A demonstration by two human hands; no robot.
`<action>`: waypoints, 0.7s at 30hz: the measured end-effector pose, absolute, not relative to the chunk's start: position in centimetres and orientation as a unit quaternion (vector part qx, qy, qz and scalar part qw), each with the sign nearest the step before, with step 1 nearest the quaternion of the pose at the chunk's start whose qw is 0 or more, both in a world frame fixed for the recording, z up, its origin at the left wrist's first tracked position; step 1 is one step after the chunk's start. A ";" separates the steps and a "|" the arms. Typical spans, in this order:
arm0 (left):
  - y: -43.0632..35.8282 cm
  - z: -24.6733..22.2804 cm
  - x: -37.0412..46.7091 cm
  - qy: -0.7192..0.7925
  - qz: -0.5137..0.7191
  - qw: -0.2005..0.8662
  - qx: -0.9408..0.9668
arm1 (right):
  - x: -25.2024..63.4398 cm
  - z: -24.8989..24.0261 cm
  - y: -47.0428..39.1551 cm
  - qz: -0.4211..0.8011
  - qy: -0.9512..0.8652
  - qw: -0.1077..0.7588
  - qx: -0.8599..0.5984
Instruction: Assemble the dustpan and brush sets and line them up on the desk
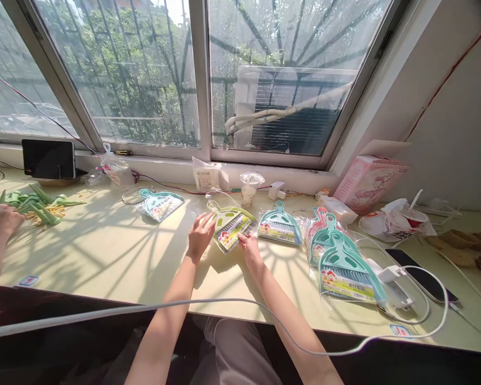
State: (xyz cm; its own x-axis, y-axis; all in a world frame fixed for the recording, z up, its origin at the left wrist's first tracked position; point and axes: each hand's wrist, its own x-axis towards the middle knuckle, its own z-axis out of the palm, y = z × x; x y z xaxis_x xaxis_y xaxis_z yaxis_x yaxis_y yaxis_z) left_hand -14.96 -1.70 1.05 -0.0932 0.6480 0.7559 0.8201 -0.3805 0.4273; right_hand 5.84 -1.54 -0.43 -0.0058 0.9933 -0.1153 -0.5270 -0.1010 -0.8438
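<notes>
A yellow-green dustpan and brush set [230, 227] in clear wrap, with a printed card, is held between my hands over the middle of the table. My left hand [201, 235] grips its left edge near the handle. My right hand [250, 250] pinches its lower right edge. Just right of it lies a wrapped teal set [280, 224]. Another teal set [160, 205] lies to the left. Farther right, several wrapped sets overlap, with a teal one [347, 272] in front and a pink one [319, 218] behind.
A white cable [224, 301] crosses before my forearms. On the table [116, 256] stand a cup [248, 191] and a pink box [369, 182], with a phone [423, 275] at right. Another person's hand [2, 220] is beside green pieces [44, 209] at far left.
</notes>
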 end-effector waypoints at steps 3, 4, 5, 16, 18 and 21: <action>-1.9 0.9 -14.2 -0.504 -0.528 0.092 -0.677 | 6.2 -0.3 -1.3 0.644 -0.317 0.587 -0.374; -2.0 0.9 -13.8 -0.499 -0.534 0.082 -0.677 | 6.3 -0.1 -1.2 0.647 -0.321 0.585 -0.370; -2.2 0.9 -13.5 -0.498 -0.539 0.065 -0.676 | 6.4 0.0 -1.2 0.648 -0.322 0.585 -0.366; -2.3 3.7 -11.0 -0.414 -0.651 -0.523 -0.362 | 5.5 0.4 -1.6 0.639 -0.283 0.628 -0.341; -2.4 3.7 -10.3 -0.400 -0.610 -0.573 -0.374 | 5.4 0.5 -1.7 0.628 -0.286 0.632 -0.353; -3.1 3.5 -8.7 -0.406 -0.605 -0.582 -0.361 | 5.4 0.8 -1.9 0.600 -0.257 0.661 -0.371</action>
State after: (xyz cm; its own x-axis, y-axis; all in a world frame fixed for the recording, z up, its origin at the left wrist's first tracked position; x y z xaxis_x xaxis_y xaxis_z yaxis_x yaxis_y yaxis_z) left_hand -8.67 -3.14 3.50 -0.0610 0.9975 -0.0355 -0.4105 0.0073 0.9118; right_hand 5.41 -1.88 0.84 0.1481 0.9833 -0.1058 -0.6028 0.0049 -0.7979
